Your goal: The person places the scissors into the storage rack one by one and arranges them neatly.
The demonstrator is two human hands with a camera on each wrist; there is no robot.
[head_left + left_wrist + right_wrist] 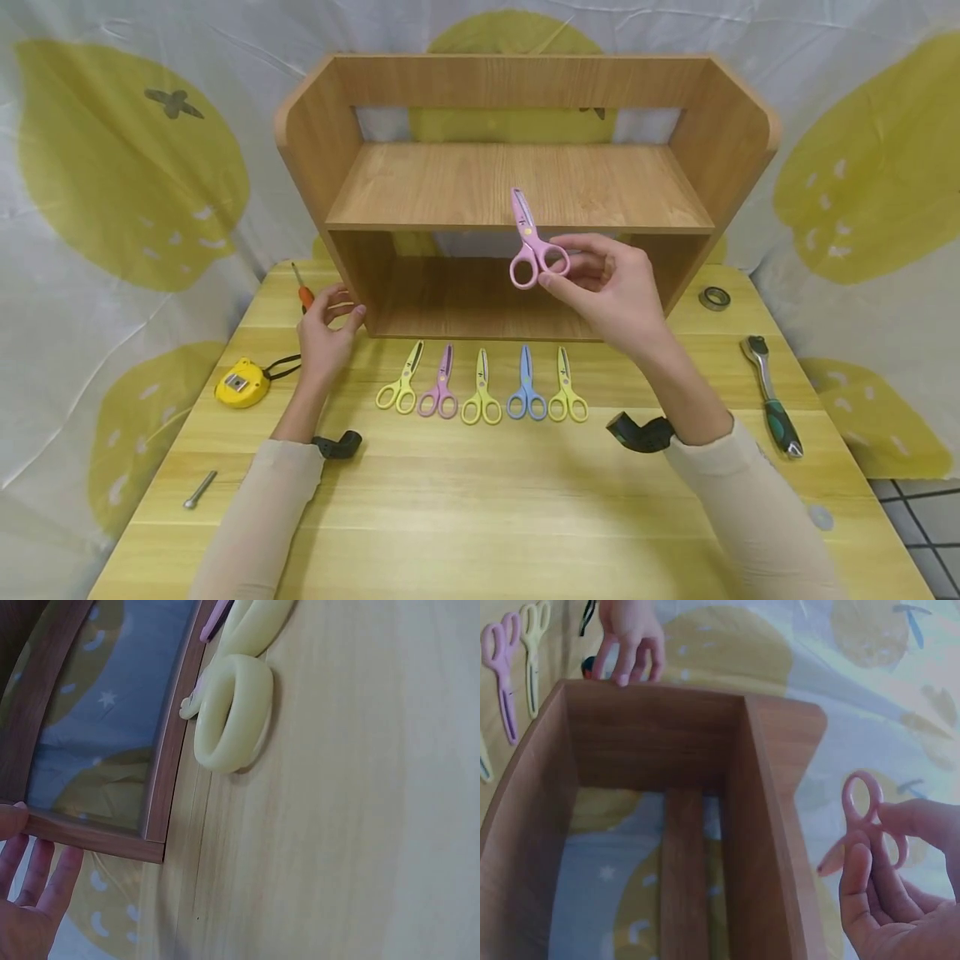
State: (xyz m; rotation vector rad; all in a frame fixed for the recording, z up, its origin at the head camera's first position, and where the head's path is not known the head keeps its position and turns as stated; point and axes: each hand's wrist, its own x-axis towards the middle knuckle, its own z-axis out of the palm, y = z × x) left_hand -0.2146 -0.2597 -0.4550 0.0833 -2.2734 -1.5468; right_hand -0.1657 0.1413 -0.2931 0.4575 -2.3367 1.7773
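Note:
Pink scissors (529, 242) are pinched by one finger loop in my right hand (611, 287), held up in front of the wooden shelf unit (525, 183) with blades pointing upward. The right wrist view shows the scissors (866, 817) between thumb and fingers. At the unit's lower left side, my left hand (327, 329) touches the side panel with fairly straight fingers on its outside; its thumb lies at the front edge. Before the unit lies a row of scissors: yellow scissors (399, 392), purple scissors (439, 396), yellow scissors (482, 400), blue scissors (526, 396) and yellow scissors (567, 400).
Left on the table (465, 517) are a screwdriver (303, 293), a yellow tape measure (242, 383) and a bolt (199, 490). To the right lie a metal ring (714, 298), a ratchet wrench (772, 400) and a grey disc (821, 517). A lemon-print cloth (127, 167) hangs behind.

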